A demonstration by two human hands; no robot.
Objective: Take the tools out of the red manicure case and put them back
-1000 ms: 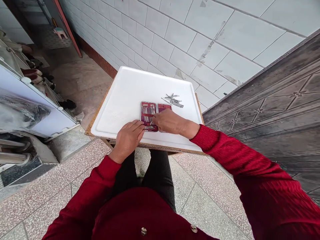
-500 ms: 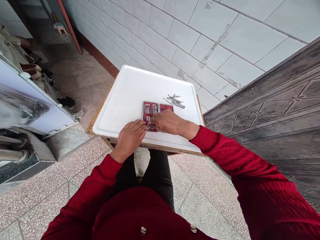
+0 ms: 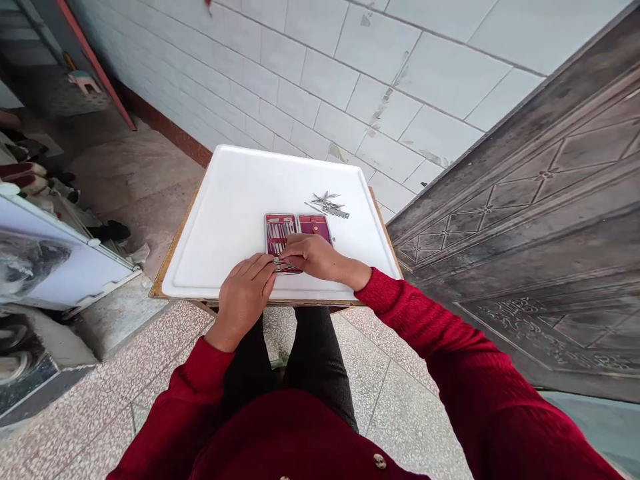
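Observation:
An open manicure case (image 3: pixel 314 230) with a dark red lining lies on the white board. Its left half holds a row of slim metal tools (image 3: pixel 280 230). My left hand (image 3: pixel 243 290) grips the near left corner of the case, fingers on top and thumb by the front edge. Over the case's near part, my right hand (image 3: pixel 317 257) pinches a small shiny metal tool (image 3: pixel 284 263) close to my left fingertips. Fingers partly cover it, so its exact kind is unclear. Behind the case lies a small pile of loose metal manicure tools (image 3: pixel 330 205).
The white board (image 3: pixel 210 220) rests on a wooden-edged table (image 3: pixel 159 283). A tiled wall (image 3: pixel 320 73) stands behind it, and a dark patterned door panel (image 3: pixel 500 213) is at the right. Shoes on a rack (image 3: pixel 25 177) are at the left.
My view has shifted, so the board sits further left and lower. My right hand has moved slightly within the case, its thumb and finger now showing pinched by the left fingertips.

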